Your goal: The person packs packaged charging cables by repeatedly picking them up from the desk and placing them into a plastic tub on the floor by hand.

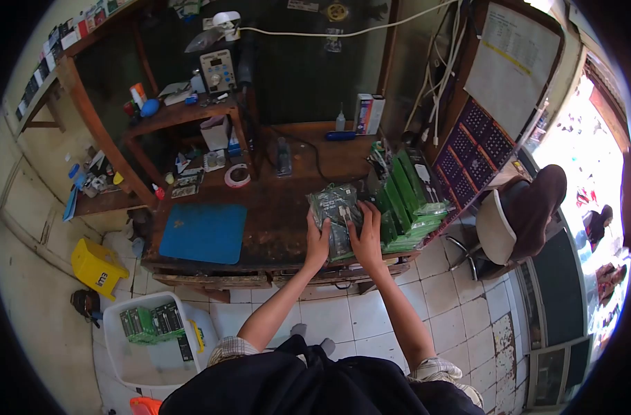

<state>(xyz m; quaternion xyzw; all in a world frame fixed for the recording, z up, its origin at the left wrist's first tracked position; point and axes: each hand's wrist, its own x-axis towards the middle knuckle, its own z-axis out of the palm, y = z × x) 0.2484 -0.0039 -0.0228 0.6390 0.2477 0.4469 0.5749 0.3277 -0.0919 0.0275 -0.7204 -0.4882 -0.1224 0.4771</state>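
Near the front edge of the wooden desk (274, 214), a stack of dark green packets in clear plastic (337, 207) lies between my two hands. My left hand (317, 238) is wrapped round its left side. On the right side, my right hand (366, 232) presses against it, with the fingers pointing up and the thumb on the front. A pale cable or plug shows on the top packet. Just right of my right hand, green boxes (409, 200) stand in rows and piles. The undersides of the packets are hidden.
A blue mat (203, 233) lies on the desk's left, near a roll of tape (237, 176). A white tub (115, 346) with green boxes and a yellow stool (97, 268) are on the floor at left. A chair (499, 225) stands at right.
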